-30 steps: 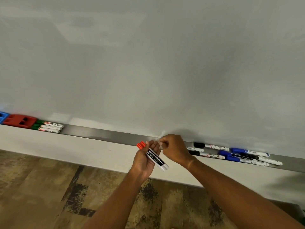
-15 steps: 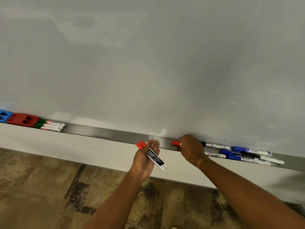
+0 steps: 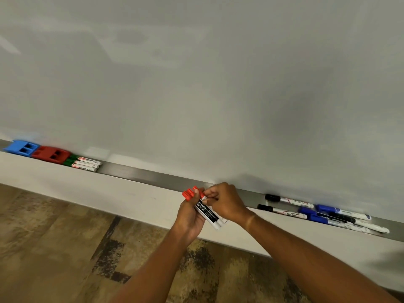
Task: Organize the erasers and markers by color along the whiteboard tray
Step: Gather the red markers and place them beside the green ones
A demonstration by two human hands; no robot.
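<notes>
Whiteboard [image 3: 196,84] fills most of the view, with a steel tray [image 3: 153,177] running along its foot, a pale wall strip below it and mottled brown flooring [image 3: 54,248] nearest the camera. Half a second ago the right hand [image 3: 227,203] was out on the tray, picking a red-capped marker from beside the black ones; now it has come back to the left hand [image 3: 190,217] and is pressing that marker in among the red markers [image 3: 204,207] bundled there. The left grip is closed around the bundle, apparently 3 markers, though the overlap makes the count uncertain; the right fingers pinch the newcomer at its cap end. So the reds look gathered in front of the tray's middle, ready to be laid down as 1 group. At the far left sit a blue eraser [image 3: 21,147], a red eraser [image 3: 51,154] touching it, and the green markers [image 3: 84,164] just beside that. To the right lie 2 black markers [image 3: 282,204], then a loose, overlapping cluster of blue markers [image 3: 328,213], with another black one lying among them.
</notes>
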